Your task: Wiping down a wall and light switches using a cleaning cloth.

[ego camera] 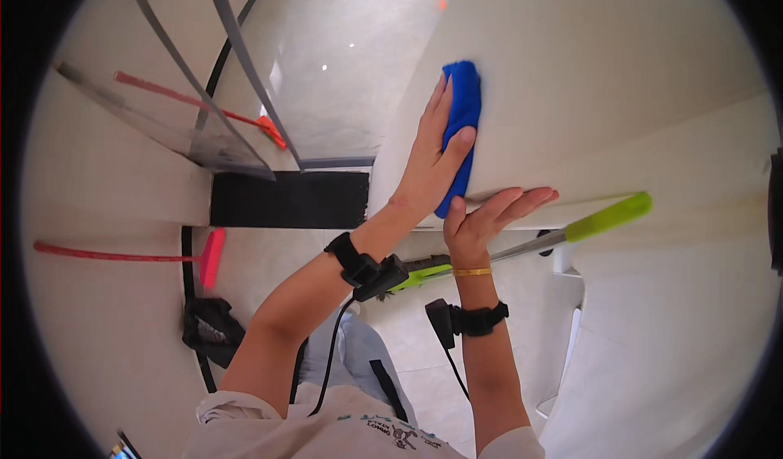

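A folded blue cloth lies against a large pale wall-like surface. My left hand presses on the cloth, its fingers along one side and the thumb across it. Just below, my right hand rests spread near the lower edge of that surface, its thumb close to the cloth's bottom end; nothing is seen in it. Behind my right wrist slants a broom with a lime green handle and a metal pole, its green head partly hidden by a black device on my left wrist.
A pink broom leans at the left, above a black plastic bag. A black mat or panel lies in the doorway, next to a grey-edged clear panel. Beyond it is a red-handled tool. Cables hang from both wrist devices.
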The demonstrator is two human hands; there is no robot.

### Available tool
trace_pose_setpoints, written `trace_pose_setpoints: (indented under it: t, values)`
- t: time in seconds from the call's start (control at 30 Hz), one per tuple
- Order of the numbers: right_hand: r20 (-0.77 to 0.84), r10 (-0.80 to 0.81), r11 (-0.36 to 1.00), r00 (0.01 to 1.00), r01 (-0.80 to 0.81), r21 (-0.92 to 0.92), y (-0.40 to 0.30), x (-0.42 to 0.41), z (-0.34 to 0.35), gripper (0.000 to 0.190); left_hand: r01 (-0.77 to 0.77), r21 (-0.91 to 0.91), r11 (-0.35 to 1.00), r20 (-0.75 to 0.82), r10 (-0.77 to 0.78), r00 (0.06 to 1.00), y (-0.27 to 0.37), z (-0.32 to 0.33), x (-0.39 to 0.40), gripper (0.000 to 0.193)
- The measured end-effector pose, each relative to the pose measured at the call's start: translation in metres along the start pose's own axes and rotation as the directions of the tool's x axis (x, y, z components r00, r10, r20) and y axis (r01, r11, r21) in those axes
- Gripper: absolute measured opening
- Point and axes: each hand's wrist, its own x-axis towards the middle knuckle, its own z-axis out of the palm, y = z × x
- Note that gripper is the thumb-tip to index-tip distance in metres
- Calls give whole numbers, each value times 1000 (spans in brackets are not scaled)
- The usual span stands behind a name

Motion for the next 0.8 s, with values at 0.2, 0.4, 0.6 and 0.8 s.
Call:
trace_pose_setpoints:
  t: [0.2, 0.4, 0.6, 0.8]
  values:
    - [166, 42, 996, 985, -54, 70, -2, -59, 9, 72, 319, -129, 939, -86, -331, 940, -90, -6, -43, 60]
    - [337, 237, 940, 911, -303, 159, 12, -107, 10, 67, 558, -391, 732, -99, -636, 766, -171, 2, -74, 57]
    - [306, 249, 947, 919, -298, 124, 12, -102, 11, 64, 389, -290, 875, -70, -425, 903, -147, 7, -45, 54]
    - [165, 327, 913, 931, -356, 199, 14, -100, 21, 62, 125, -70, 990, -3, -126, 992, -70, 20, 60, 56]
